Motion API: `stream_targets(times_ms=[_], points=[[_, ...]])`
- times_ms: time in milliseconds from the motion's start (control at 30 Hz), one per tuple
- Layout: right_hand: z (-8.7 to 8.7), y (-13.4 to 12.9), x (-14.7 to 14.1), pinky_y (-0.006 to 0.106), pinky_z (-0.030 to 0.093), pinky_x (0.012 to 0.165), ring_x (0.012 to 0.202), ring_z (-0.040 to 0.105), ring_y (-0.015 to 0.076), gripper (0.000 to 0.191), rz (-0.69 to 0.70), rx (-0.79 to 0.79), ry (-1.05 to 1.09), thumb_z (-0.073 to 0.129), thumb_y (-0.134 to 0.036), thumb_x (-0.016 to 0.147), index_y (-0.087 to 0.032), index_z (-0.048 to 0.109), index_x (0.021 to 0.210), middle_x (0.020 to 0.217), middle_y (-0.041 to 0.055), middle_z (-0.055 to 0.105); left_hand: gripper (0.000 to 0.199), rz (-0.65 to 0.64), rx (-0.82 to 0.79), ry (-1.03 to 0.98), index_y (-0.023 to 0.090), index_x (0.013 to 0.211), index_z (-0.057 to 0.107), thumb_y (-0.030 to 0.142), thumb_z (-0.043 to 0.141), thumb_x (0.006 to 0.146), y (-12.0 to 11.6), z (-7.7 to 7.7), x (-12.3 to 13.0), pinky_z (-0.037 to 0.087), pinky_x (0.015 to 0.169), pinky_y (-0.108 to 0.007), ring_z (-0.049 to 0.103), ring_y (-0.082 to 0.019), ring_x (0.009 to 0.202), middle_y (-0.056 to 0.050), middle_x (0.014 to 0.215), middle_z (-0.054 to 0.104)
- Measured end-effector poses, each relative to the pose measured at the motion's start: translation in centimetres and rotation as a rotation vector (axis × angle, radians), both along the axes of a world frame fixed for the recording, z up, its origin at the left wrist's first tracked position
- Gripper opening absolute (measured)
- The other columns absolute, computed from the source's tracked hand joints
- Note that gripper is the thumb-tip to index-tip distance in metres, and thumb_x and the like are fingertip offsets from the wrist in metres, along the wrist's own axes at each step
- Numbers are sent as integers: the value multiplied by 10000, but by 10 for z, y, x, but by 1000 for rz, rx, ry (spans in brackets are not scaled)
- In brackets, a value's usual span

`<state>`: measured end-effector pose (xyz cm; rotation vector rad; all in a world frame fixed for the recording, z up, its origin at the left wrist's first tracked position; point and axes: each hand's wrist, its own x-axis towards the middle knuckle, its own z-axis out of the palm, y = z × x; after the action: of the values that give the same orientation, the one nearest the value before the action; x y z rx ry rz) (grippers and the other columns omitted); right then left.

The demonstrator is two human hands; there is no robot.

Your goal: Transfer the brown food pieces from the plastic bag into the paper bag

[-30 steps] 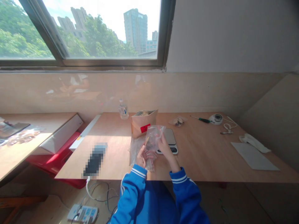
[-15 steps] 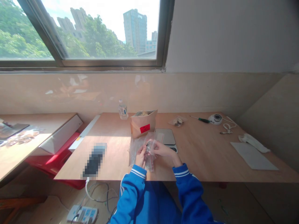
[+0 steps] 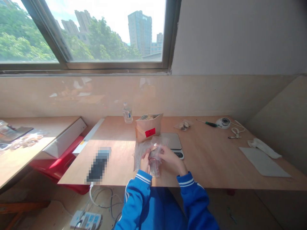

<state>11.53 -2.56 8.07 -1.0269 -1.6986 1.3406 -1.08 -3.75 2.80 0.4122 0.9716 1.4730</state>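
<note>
Close to the table's front edge, my left hand (image 3: pixel 145 160) and my right hand (image 3: pixel 170 156) both grip a small clear zip bag (image 3: pixel 155 148). Something small and pale shows inside the bag, too small to name. More clear plastic bags (image 3: pixel 141 153) lie under and beside my hands. Right behind them stands a brown paper pouch (image 3: pixel 141 129) with a red label, its top open and pale contents showing. A flat kitchen scale (image 3: pixel 171 141) sits just to the right, partly covered by the plastic and my right hand.
A filled clear bag (image 3: pixel 184 125), a screwdriver (image 3: pixel 211 124), a dome camera (image 3: pixel 224 123) with its cable and a grey sheet (image 3: pixel 263 162) lie to the right. A water bottle (image 3: pixel 127 113) stands at the back. On the left lies a blurred-out phone-like object (image 3: pixel 98 166) with a white cable.
My fingers have shifted slightly on the small bag, and its pale content shows more clearly now. The whole view has moved a little; the other things stay in place.
</note>
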Motion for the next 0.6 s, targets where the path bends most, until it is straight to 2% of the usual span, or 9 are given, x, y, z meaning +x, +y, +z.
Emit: stream_targets(times_ms=[200,267,400,500,600], points=[[0,-2,-13,218,451,628,695,543,121,203,51,60,-30,548,-176,754,-189,598,950,823,-4,610,264,60,22,-6,130,923,704,254,708,689,4,-8,-1,542,731,-237,678,-172,827,-78,912,722],[-3,-2,-14,216,440,612,679,531,119,170,5,69,-56,549,-196,757,-187,595,921,793,-11,597,285,53,24,3,130,925,709,246,727,666,5,-11,-1,535,775,-253,674,-183,857,-85,930,720],[-13,0,-15,237,445,636,698,547,133,156,-150,61,-84,554,-211,748,-176,607,890,798,-2,617,283,56,18,38,129,919,710,254,729,666,4,-9,-2,523,813,-252,659,-195,927,-93,974,712],[-16,0,-16,255,460,666,717,572,141,194,-176,22,-49,549,-205,739,-171,626,914,826,10,645,317,48,-7,64,120,960,691,301,701,701,2,-4,-2,541,773,-279,666,-212,911,-108,980,709],[-12,-3,-14,256,471,629,694,590,147,214,-225,-40,0,576,-221,714,-162,642,909,809,20,663,336,29,-33,76,108,997,664,322,667,738,0,2,-1,556,712,-303,683,-225,841,-126,935,714]])
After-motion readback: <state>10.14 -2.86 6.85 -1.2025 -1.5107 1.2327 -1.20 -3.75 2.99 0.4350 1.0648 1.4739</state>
